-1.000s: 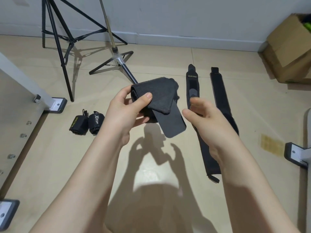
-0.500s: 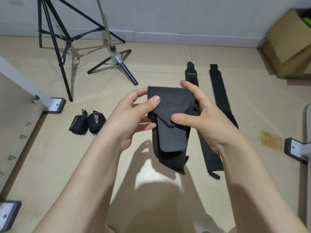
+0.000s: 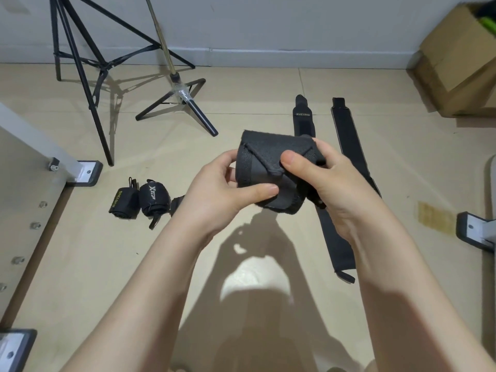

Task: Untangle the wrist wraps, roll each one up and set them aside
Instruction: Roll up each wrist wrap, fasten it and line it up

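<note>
The rolled wrist wrap (image 3: 271, 167) between the hands is matt black cloth with a fuzzy, fine-napped face. The two flat wrist wraps (image 3: 346, 167) on the right are the same matt black fabric. The floor (image 3: 80, 264) is smooth beige with a dull sheen. The far-left tripod (image 3: 77, 57) is black-painted metal. The far-right box (image 3: 456, 60) is plain brown cardboard, matt.

Single head-worn wide-angle cam, pitched forward and down over the floor (image 3: 80, 264), so no second view and no overlap. Both forearms enter from 5 and 7 o'clock, with left hand (image 3: 214, 194) and right hand (image 3: 332, 189) close to the lens at centre. Wall (image 3: 268, 22) runs across 12 o'clock, well off; tripod (image 3: 80, 63) at 11, cardboard box (image 3: 456, 63) at 2.
</note>
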`<state>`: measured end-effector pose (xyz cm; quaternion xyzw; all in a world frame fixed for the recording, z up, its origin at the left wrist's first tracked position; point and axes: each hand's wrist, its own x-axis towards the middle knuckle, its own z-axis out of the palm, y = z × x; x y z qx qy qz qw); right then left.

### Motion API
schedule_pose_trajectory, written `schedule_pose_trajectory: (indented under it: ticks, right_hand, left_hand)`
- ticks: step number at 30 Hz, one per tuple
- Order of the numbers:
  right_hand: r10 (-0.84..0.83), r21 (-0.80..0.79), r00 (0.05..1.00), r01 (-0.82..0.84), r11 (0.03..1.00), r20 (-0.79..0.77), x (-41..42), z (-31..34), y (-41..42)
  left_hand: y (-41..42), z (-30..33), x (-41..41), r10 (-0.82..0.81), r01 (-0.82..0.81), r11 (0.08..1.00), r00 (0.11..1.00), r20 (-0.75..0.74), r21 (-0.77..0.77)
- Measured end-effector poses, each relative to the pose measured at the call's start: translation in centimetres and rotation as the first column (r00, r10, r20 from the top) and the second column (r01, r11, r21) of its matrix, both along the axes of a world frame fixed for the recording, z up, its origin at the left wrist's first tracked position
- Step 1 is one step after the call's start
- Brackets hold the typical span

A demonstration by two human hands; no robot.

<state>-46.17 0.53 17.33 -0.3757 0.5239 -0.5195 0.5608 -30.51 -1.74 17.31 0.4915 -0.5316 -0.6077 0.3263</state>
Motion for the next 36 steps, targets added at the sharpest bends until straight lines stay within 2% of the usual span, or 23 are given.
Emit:
schedule_pose_trajectory:
  ticks: [2, 6, 13, 16, 18, 21, 26, 28, 31, 33, 36]
  right_hand:
    - [0.035, -0.005, 0.998, -0.035, 0.999, 0.042, 0.1, -0.2, -0.1]
    - [0.062, -0.045, 0.992, -0.067, 0.997, -0.112, 0.6, -0.7, -0.1]
    - [-0.030, 0.018, 0.996, 0.031, 0.999, -0.089, 0.8, -0.9, -0.3]
    - [-0.043, 0.086, 0.999, 0.044, 0.995, -0.016, 0.8, -1.0, -0.4]
    - [-0.045, 0.154, 0.999, 0.040, 0.987, 0.023, 1.0, -1.1, -0.5]
    - [-0.033, 0.230, 0.999, 0.028, 0.973, 0.015, 1.0, -1.3, -0.5]
    - [0.165, 0.053, 0.984, -0.161, 0.986, -0.072, -0.2, -0.9, 0.2]
    - [0.212, 0.035, 0.962, -0.209, 0.977, -0.170, -0.6, -0.6, 0.5]
    - [0.147, 0.031, 0.964, -0.143, 0.989, -0.224, -1.1, -0.6, 0.7]
    - [0.113, 0.038, 0.974, -0.108, 0.993, -0.197, -1.5, -0.5, 0.8]
    - [0.093, 0.081, 0.994, -0.089, 0.993, -0.055, -1.9, -0.4, 0.8]
  left_hand:
    - [-0.1, -0.1, 0.2, -0.008, 0.008, 1.000, 0.998, 0.055, 0.010]
    - [-0.6, -0.4, 0.8, 0.046, -0.060, 0.993, 0.991, 0.123, 0.105]
    - [-0.8, -0.9, 1.6, 0.006, -0.028, 0.991, 0.987, 0.162, 0.132]
    - [-0.5, -0.6, 1.1, 0.083, -0.094, 0.990, 0.990, 0.112, 0.104]
    - [-0.5, -0.4, 0.7, 0.112, -0.113, 0.989, 0.994, 0.020, 0.094]
    - [-0.6, 0.1, 0.5, 0.118, -0.109, 0.988, 0.989, -0.083, 0.106]
    - [-0.8, 0.1, 0.4, 0.206, -0.165, 0.955, 0.967, -0.151, 0.245]
    - [-0.6, -0.1, 0.4, 0.183, -0.129, 0.948, 0.969, -0.168, 0.290]
    - [-0.5, -0.5, 0.5, 0.096, -0.032, 0.952, 0.976, -0.197, 0.304]
    - [-0.5, -0.6, 0.8, 0.022, 0.050, 0.956, 0.970, -0.243, 0.288]
    - [-0.3, 0.0, 0.8, -0.026, 0.097, 0.964, 0.961, -0.274, 0.248]
